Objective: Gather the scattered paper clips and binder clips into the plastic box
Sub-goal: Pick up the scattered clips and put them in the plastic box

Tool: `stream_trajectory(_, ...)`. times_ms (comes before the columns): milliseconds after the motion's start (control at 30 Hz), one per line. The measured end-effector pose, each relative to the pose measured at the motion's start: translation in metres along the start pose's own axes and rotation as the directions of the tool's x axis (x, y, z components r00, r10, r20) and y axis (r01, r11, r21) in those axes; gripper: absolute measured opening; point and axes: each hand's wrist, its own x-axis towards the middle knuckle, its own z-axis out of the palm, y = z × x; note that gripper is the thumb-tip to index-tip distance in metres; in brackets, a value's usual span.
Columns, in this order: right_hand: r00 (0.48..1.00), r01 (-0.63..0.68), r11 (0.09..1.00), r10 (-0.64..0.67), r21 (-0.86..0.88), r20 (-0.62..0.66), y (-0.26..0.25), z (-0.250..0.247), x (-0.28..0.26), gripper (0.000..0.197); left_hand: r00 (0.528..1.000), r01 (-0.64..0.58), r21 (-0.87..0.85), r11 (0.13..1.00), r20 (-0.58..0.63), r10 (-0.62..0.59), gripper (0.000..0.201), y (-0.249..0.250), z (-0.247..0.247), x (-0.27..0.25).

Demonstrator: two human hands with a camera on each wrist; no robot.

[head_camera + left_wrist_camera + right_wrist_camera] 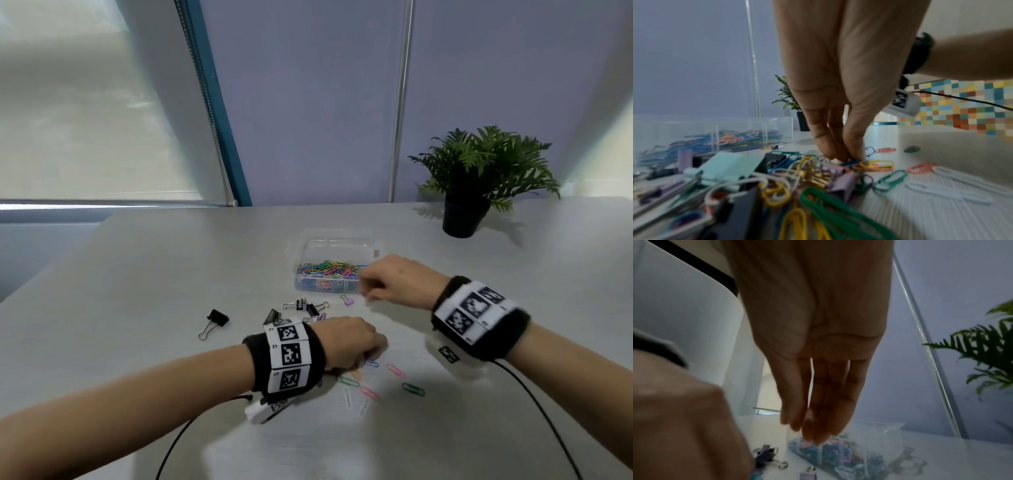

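The clear plastic box (pixel 337 241) holds a heap of coloured paper clips (pixel 329 270). My right hand (pixel 364 287) hovers at the box's near right corner. In the right wrist view its fingers (pixel 818 418) point straight down over the box (pixel 879 431), with nothing seen in them. My left hand (pixel 375 354) is down on the table among loose paper clips (pixel 368 392). In the left wrist view its thumb and fingertips (pixel 846 158) pinch paper clips (pixel 871 166) lying on the table. Binder clips (pixel 308 308) lie just beyond the left wrist.
A lone black binder clip (pixel 215 320) lies to the left and a small purple one (pixel 348 301) sits by the box's front. A mint binder clip (pixel 725 167) lies in the near pile. A potted plant (pixel 469 185) stands far right. Wrist cables (pixel 541 411) trail over the table.
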Motion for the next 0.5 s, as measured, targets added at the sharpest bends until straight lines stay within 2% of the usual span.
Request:
stream_trajectory(100,0.985,-0.027,1.000,0.028,-0.007,0.171,-0.002,0.004,-0.035,0.005,0.999,0.018,-0.122,0.992,0.032,-0.014,0.020,-0.009,-0.005,0.002)
stream_trajectory(167,0.950,-0.057,0.998,0.045,0.029,0.311,-0.006,0.015,-0.054,0.023,0.999,0.013,-0.126,0.992,0.053,-0.007,0.021,-0.012,-0.008,0.004)
stream_trajectory(233,0.914,-0.052,0.998,0.061,-0.033,0.401,-0.009,0.029,-0.064,0.042,0.997,-0.003,-0.093,0.996,0.071,0.010,0.017,-0.011,-0.012,0.005)
stream_trajectory(333,0.935,-0.038,0.997,0.058,-0.062,0.349,-0.012,0.042,-0.068,0.044,0.992,0.008,-0.027,1.000,0.123,-0.005,0.031,-0.008,-0.013,0.006)
stream_trajectory(500,0.955,-0.083,0.996,0.068,0.040,0.288,-0.015,0.042,-0.064,0.020,0.994,0.059,-0.066,0.996,0.100,-0.052,0.016,-0.008,-0.009,0.005)
